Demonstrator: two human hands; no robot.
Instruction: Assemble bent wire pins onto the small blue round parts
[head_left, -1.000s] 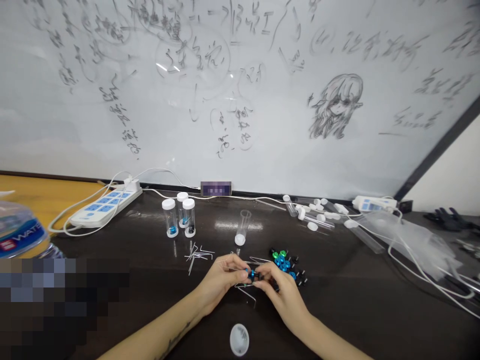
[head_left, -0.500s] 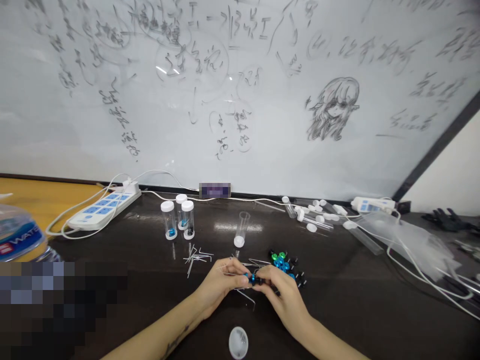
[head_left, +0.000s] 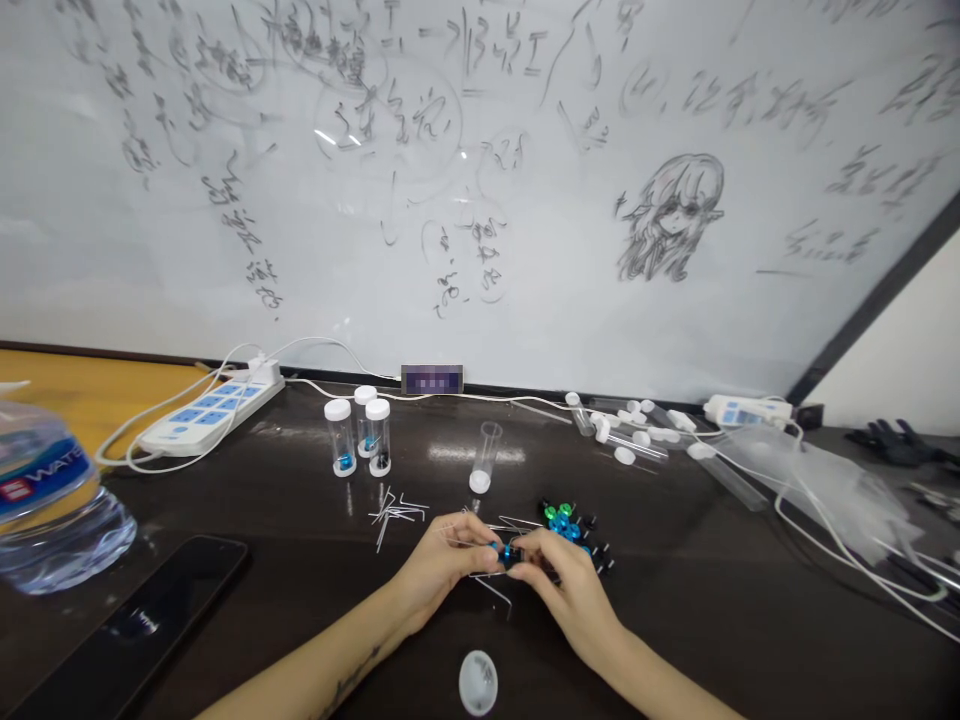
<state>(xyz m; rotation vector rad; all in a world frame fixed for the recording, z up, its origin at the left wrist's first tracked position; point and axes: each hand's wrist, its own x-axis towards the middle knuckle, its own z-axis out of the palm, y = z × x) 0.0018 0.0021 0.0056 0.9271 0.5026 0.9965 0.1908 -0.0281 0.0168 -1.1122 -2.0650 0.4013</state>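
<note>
My left hand (head_left: pixel 442 565) and my right hand (head_left: pixel 564 585) meet over the dark table (head_left: pixel 712 590), fingers pinched together on a small blue part (head_left: pixel 510 552) held between them. Thin bent metal wires (head_left: pixel 394 510) lie just left of and under my hands. A heap of small blue, green and black parts (head_left: pixel 574 530) sits right behind my right hand. An open clear tube (head_left: pixel 484 455) stands upside down on its white cap beyond my hands. Three capped vials (head_left: pixel 358 435) with small parts inside stand further left.
A white cap (head_left: pixel 478 682) lies near the table's front edge. A phone (head_left: pixel 142 620) and a water bottle (head_left: pixel 45 500) are at the left, a power strip (head_left: pixel 214 405) behind them. Loose tubes and caps (head_left: pixel 630 425), cables and plastic bags (head_left: pixel 817 475) lie at the right.
My hands stay pinched on the small blue part with only slight finger shifts. The phone at the left is now plainly seen.
</note>
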